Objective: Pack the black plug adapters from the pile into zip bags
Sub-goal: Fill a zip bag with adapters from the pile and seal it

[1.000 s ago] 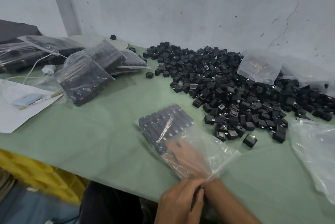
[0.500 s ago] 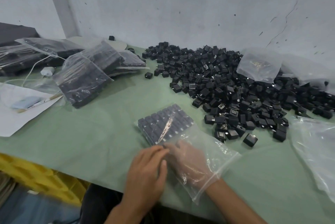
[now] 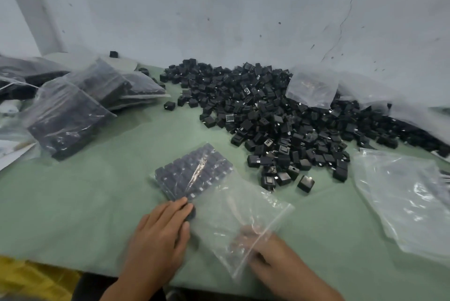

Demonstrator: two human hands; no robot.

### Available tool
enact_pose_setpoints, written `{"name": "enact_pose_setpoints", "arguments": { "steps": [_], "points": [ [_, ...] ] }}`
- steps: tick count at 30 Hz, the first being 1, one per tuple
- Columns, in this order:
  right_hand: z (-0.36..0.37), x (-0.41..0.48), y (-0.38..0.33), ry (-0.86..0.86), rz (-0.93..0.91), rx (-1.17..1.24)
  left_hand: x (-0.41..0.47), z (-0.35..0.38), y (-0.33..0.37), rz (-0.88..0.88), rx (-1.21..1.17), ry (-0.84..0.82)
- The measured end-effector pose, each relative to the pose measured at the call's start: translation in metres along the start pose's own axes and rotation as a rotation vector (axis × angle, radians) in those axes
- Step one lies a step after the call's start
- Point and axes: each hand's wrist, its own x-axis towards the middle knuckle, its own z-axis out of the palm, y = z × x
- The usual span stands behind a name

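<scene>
Head view: at lower centre, the clear plastic zip bag [image 3: 233,215] lies on the green table [image 3: 85,203]. Rows of black plug adapters [image 3: 190,174] fill its far end, and the loose pile [image 3: 280,118] sits at upper right. The right hand [image 3: 270,256] has drawn back from inside to the bag's mouth, its fingertips behind plastic, so I cannot tell its grip. The left hand [image 3: 158,237], fingers straight, now presses the bag's left edge. This bag looks filled, with sealing likely next.
</scene>
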Motion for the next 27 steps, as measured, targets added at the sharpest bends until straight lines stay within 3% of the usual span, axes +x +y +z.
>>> {"name": "enact_pose_setpoints", "arguments": {
  "steps": [4,8,11,13,17,19,22,27],
  "points": [
    [-0.057,-0.034,0.021,0.165,0.182,0.198,0.001,0.003,0.0,0.013,-0.012,0.019],
    [-0.1,-0.002,0.062,0.533,0.29,-0.027,-0.003,0.009,-0.003,0.014,-0.015,0.061],
    [-0.114,0.03,0.102,0.45,0.46,-0.249,-0.004,0.01,-0.005,0.023,-0.014,0.068],
    [-0.11,0.04,0.116,0.361,0.514,-0.254,-0.004,0.011,-0.005,0.016,-0.019,0.061],
    [-0.103,0.035,0.122,0.435,0.586,-0.202,-0.002,0.011,-0.005,0.007,-0.027,0.059],
    [-0.101,0.019,0.113,0.509,0.564,-0.049,-0.003,0.01,-0.004,0.015,-0.026,0.061],
    [-0.093,-0.02,0.083,0.664,0.469,0.414,-0.003,0.009,-0.004,0.012,-0.025,0.07],
    [-0.038,-0.068,0.028,0.446,0.477,1.052,-0.002,0.01,-0.003,-0.006,-0.033,0.034]
  ]
}}
